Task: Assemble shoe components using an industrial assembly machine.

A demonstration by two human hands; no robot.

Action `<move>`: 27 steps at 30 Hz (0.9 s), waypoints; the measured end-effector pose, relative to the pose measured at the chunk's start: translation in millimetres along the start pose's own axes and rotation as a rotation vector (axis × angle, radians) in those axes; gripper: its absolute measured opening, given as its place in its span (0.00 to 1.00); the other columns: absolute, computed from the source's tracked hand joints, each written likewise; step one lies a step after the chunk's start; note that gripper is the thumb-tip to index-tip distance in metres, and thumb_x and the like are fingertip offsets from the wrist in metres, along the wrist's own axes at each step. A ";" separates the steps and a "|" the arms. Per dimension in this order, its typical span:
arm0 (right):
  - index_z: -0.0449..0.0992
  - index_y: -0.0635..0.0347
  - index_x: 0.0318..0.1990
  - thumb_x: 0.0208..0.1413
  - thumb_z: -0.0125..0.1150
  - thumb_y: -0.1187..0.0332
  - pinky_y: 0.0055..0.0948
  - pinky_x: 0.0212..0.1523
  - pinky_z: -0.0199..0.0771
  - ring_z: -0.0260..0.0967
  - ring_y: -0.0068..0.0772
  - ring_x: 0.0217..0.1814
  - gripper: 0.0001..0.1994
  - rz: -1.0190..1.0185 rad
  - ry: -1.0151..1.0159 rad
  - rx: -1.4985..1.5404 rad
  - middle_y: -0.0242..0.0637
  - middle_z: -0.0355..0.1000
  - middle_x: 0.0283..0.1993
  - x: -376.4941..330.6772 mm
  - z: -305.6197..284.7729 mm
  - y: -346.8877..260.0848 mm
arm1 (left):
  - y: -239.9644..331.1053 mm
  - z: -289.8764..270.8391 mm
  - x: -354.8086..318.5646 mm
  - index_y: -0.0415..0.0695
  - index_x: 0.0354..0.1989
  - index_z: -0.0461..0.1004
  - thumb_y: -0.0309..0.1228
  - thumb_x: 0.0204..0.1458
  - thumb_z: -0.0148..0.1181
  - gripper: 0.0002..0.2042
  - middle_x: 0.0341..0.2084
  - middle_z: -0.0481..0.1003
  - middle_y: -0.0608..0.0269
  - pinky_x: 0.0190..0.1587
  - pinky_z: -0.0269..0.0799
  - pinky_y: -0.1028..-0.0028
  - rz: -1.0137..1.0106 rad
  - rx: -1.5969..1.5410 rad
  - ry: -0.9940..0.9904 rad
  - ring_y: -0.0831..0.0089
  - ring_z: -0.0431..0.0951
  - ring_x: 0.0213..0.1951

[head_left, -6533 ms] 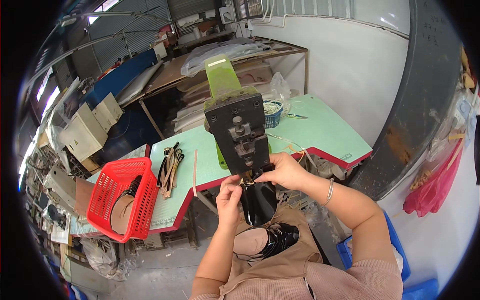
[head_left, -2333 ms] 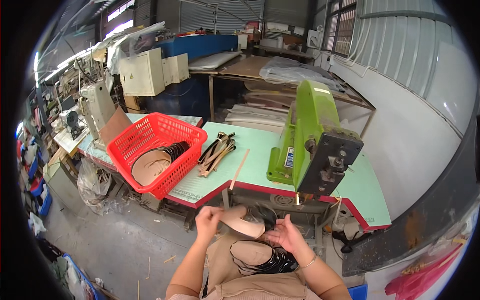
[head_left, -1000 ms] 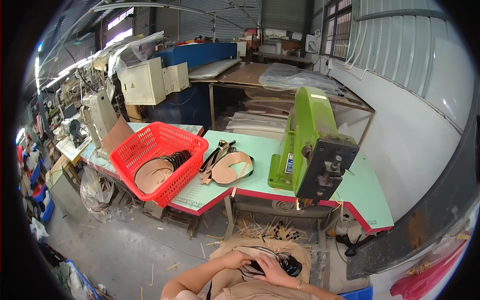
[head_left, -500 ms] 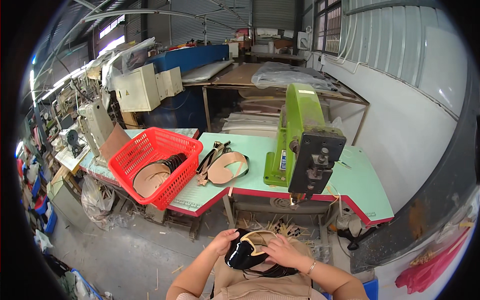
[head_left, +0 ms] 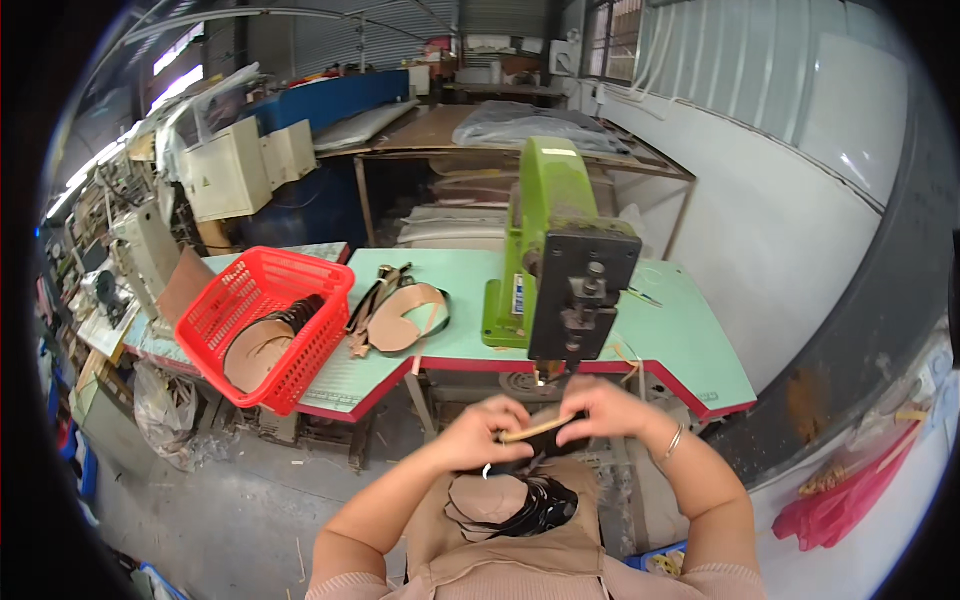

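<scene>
Between my two hands is a glossy black shoe upper [head_left: 546,441] with a tan edge, held up just below the head of the green machine [head_left: 551,190]. My left hand [head_left: 487,436] is closed on its left end, fingers curled over the tan edge. At the other end, my right hand [head_left: 608,409] pinches it, thumb below and fingers close to the machine's lower tip. Motion blurs part of both hands. On my lap rests a bunch of black pieces [head_left: 548,505] with tan linings.
A red plastic basket [head_left: 335,300] with several tan-and-black pieces stands on the left of the green tabletop [head_left: 470,275]. Beside it lie a tan piece [head_left: 395,325] and black straps. A white wall [head_left: 740,200] rises at the right, with a pink bag [head_left: 850,490] hanging nearer.
Both hands have lifted the shoe upper from over my lap, forward and right toward the machine head. The bunch on my lap is now uncovered. The view has shifted right.
</scene>
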State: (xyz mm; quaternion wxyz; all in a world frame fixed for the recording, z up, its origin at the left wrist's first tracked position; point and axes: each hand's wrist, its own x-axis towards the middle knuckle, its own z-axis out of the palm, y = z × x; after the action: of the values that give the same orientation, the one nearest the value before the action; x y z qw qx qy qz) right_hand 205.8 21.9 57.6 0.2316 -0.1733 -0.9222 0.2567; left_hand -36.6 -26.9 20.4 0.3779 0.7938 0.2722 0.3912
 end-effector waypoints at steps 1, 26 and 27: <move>0.75 0.57 0.25 0.38 0.70 0.59 0.30 0.33 0.63 0.64 0.35 0.31 0.13 0.058 0.042 -0.026 0.36 0.67 0.24 0.1 -10.5 -3.9 | 2.9 -4.8 8.0 0.42 0.22 0.73 0.29 0.37 0.69 0.09 0.36 0.70 0.63 0.43 0.65 0.74 -0.047 -0.044 0.060 0.71 0.70 0.40; 0.66 0.62 0.51 0.38 0.72 0.64 0.31 0.53 0.66 0.65 0.29 0.51 0.31 0.295 0.219 0.373 0.37 0.64 0.52 23.7 -16.9 -10.7 | 19.4 -69.4 46.7 0.41 0.25 0.75 0.30 0.38 0.68 0.09 0.37 0.67 0.63 0.49 0.61 0.73 -0.048 0.024 -0.143 0.70 0.67 0.44; 0.63 0.62 0.54 0.38 0.72 0.64 0.32 0.53 0.66 0.64 0.28 0.52 0.33 0.294 0.186 0.345 0.37 0.65 0.52 25.8 -16.1 -12.2 | 19.7 -74.2 46.9 0.41 0.25 0.75 0.30 0.38 0.68 0.09 0.37 0.67 0.63 0.49 0.61 0.73 -0.051 0.029 -0.146 0.70 0.67 0.44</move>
State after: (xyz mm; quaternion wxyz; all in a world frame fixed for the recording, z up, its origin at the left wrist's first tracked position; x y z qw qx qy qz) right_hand 190.2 29.7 85.3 0.3019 -0.2863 -0.8043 0.4243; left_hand -69.7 24.8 86.2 0.3951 0.8183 0.2697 0.3186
